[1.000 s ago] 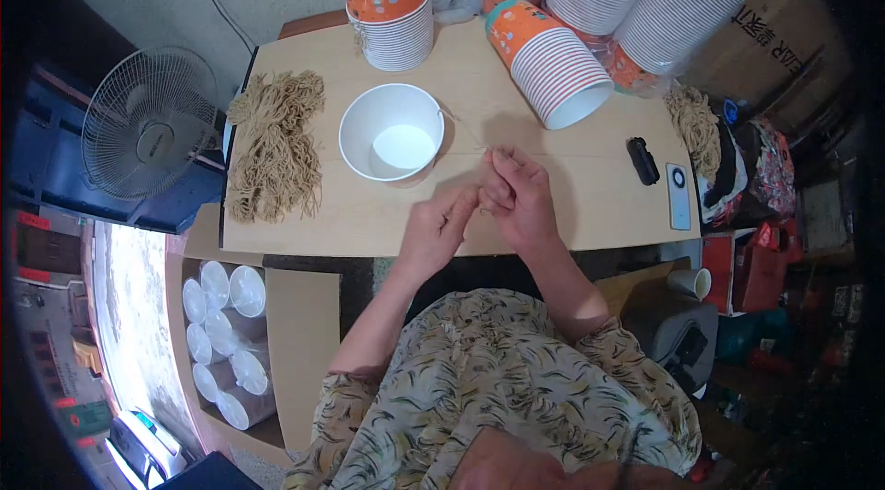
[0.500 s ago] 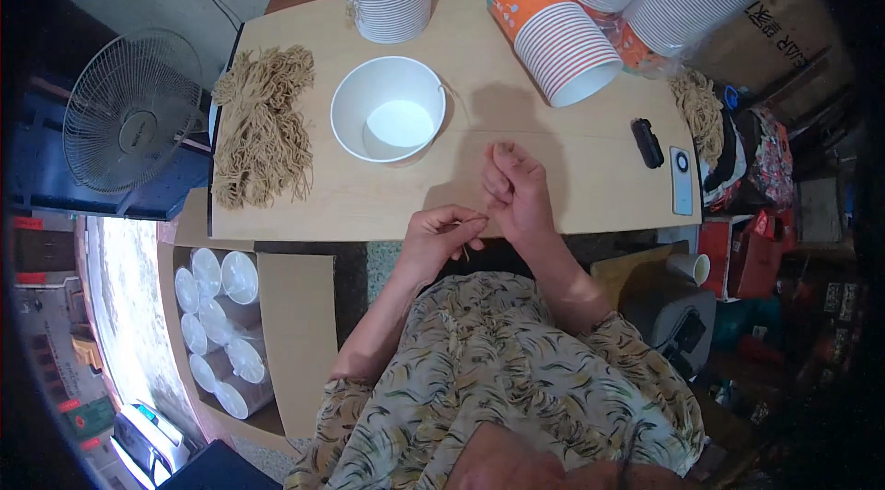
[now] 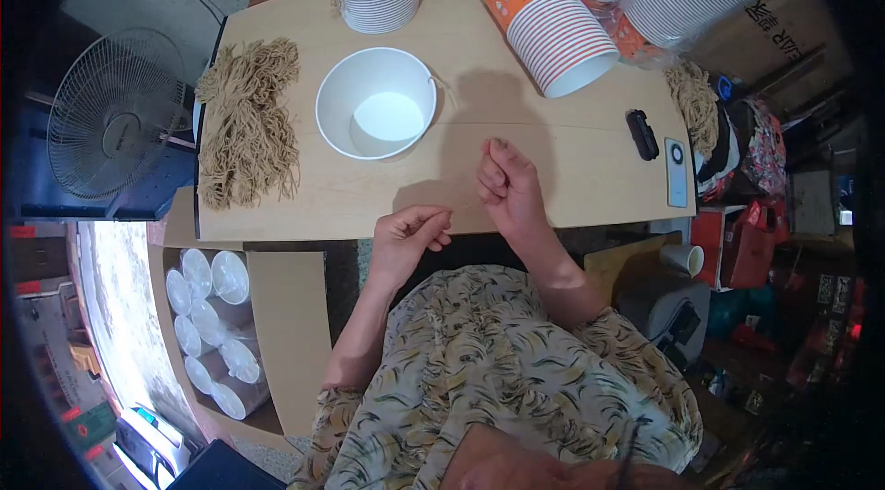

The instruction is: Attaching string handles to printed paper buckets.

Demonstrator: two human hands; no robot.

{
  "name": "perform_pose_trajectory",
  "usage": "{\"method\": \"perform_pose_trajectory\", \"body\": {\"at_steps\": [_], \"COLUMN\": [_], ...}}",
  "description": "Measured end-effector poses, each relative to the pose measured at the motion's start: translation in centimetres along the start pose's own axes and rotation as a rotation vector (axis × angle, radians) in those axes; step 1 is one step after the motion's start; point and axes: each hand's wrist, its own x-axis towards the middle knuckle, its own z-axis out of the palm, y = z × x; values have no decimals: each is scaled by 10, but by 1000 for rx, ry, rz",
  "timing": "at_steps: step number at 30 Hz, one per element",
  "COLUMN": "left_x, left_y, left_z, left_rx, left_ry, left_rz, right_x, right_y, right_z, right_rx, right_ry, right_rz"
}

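Two hands work in front of the tub, over on its right side. The left hand pinches a thin bit of string with its thumb and first finger. The right hand is farther right of the tub, with its fingers curled in and its thumb up against the first finger. From here I can't tell if it pinches any string too. The hands do not touch each other.

To do this bit well, I'd say, pinch the string close to its end, small and firm, and pull gently so that it runs straight with no kinks. A hard tug might make it slip out.

The tub stands with its mouth up on the table, and a bit of cord shows at its right edge. Left of the tub lies a big tan heap of string. Behind the tub is a tall stack, and back to its right a tipped stack lies on its side. Far right of the tub are a black thing and a phone.
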Motion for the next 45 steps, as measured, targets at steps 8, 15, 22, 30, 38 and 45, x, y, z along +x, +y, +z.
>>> {"method": "perform_pose_trajectory", "body": {"at_steps": [8, 15, 22, 30, 38, 45], "left_x": [-12, -11, 2, -3, -4, 28], "left_y": [0, 26, 20, 12, 19, 110], "left_z": [2, 13, 3, -9, -21, -108], "left_rx": [357, 605, 65, -3, 186, 1259], "left_ry": [140, 107, 96, 153, 26, 368], "left_rz": [127, 442, 266, 186, 260, 760], "right_x": [12, -36, -27, -25, -25, 19], "right_y": [34, 7, 9, 18, 7, -103], "right_z": [-37, 1, -7, -6, -8, 41], "right_rx": [-575, -1076, -938, -892, -882, -966], "right_ry": [172, -257, -309, -221, -248, 36], "right_rz": [-224, -195, -91, -22, -7, -554]}}
